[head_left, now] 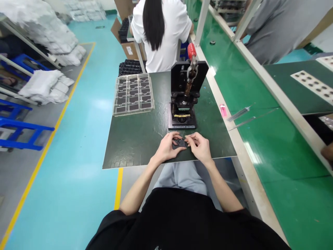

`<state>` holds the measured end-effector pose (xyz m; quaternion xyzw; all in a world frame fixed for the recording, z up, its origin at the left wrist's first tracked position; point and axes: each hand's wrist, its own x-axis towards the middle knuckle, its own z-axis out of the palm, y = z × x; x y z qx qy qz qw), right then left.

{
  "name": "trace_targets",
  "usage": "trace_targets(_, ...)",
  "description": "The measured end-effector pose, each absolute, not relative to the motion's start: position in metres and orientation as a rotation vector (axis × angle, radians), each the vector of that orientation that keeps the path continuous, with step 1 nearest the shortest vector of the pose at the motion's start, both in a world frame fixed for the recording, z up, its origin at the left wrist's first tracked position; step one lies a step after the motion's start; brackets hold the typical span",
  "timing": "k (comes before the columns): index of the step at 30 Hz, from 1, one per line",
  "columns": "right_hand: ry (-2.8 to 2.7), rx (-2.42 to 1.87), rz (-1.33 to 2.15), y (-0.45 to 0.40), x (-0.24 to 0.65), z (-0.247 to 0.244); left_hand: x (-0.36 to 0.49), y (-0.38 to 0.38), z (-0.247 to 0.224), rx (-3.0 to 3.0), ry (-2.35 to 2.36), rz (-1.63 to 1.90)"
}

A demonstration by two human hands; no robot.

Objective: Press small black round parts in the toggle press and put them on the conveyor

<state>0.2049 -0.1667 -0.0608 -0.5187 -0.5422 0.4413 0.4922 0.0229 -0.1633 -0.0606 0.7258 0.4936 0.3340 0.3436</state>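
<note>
A small dark electronic-looking part (pixel 181 142) is held low over the near edge of the dark green table (pixel 140 142). My left hand (pixel 168 146) grips it from the left, thumb below and fingers above. From the right, my right hand (pixel 199 146) pinches at its upper right edge; whether a smaller piece is between those fingertips I cannot make out. Just beyond my hands stands a black hand press (pixel 189 80) with a red-tipped lever (pixel 191 51). A yellow strip (pixel 182 115) lies across the fixture at its base.
A clear compartment tray (pixel 114 100) with dark flat parts sits at the table's back left. Right of the table runs a green conveyor (pixel 270 139) with a pink item (pixel 223 110) and thin metal strips (pixel 238 114) near its edge. A person in white (pixel 163 38) sits ahead.
</note>
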Motion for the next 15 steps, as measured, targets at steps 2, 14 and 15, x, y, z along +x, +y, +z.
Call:
trace_targets(2,-1.337,-1.269,1.073,-0.166,0.206,-0.062,0.024,-0.163,-0.06,1.891,1.271,0.866)
trace_targets(14,-1.415,-1.294,1.024,-0.167,0.215,-0.062,0.029,-0.166,-0.059,1.899,1.247,0.886)
trace_targets(15,-1.427,-1.297,1.016,-0.167,0.215,-0.063,0.029,-0.165,-0.059,1.897,1.247,0.884)
